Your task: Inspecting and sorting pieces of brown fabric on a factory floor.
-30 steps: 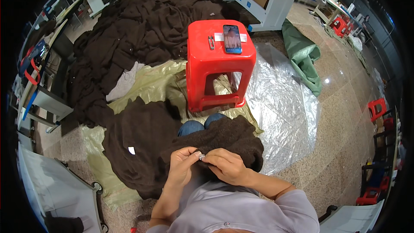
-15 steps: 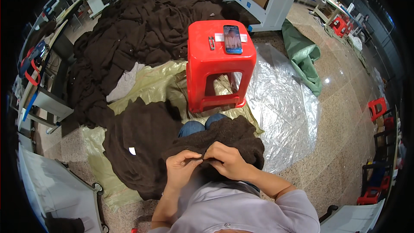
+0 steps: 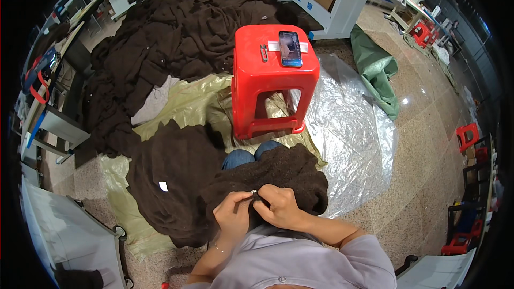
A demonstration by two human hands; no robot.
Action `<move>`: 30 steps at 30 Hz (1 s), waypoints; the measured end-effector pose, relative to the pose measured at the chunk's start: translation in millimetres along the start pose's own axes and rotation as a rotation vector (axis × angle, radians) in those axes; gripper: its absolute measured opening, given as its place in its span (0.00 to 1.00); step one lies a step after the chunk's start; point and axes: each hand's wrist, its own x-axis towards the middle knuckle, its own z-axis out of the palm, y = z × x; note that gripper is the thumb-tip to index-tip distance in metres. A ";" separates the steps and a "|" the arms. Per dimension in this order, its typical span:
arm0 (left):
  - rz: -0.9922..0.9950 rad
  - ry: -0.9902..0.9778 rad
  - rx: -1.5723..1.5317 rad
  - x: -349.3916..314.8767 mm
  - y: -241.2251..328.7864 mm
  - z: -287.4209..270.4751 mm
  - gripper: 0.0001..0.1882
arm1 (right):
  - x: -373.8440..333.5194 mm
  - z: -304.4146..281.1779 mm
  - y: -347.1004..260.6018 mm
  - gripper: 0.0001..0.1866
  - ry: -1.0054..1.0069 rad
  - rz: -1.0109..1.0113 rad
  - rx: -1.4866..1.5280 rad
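A dark brown fleecy cloth (image 3: 300, 174) lies bunched over my lap, and its edge is raised between my hands. My left hand (image 3: 233, 215) is closed in a pinch at that edge, thumb and forefinger together. Close against it, my right hand (image 3: 281, 208) is closed too, its curled fingers gripping a fold of the same cloth. A tiny whitish piece (image 3: 253, 192) shows between the fingertips; its kind is too small to make out. More brown cloth (image 3: 174, 182), with a small white tag (image 3: 163, 187) on it, spreads down to my left.
Ahead stands a red plastic stool (image 3: 249, 80) bearing a phone (image 3: 290, 49) and small thread snips (image 3: 264, 53). Behind it lies a big heap of brown cloth (image 3: 182, 27). Clear plastic sheeting (image 3: 348, 144) covers floor at right. A wheeled grey-white cart (image 3: 80, 235) stands at near left.
My hands have shifted slightly, the left one rightward and down. The whitish piece now shows between the fingertips. The phone's screen picture has changed.
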 end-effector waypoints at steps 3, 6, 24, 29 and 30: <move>-0.053 -0.089 0.003 11.2 -2.0 -0.4 0.10 | 2.7 3.7 3.7 0.09 0.073 -0.027 -0.040; -0.095 -0.289 -0.021 18.8 -4.8 -9.6 0.14 | 2.8 -2.1 7.4 0.11 0.044 -0.048 -0.035; -0.541 -0.029 -0.258 17.9 -22.2 -86.5 0.08 | -7.5 -100.7 40.8 0.20 -0.113 0.225 -0.007; -0.452 -0.108 -0.508 21.4 -19.6 -82.9 0.08 | -5.9 -108.1 35.3 0.17 -0.024 0.384 0.288; -0.465 -0.130 -0.516 21.5 -16.0 -80.3 0.08 | -3.3 -106.3 33.0 0.17 0.004 0.362 0.262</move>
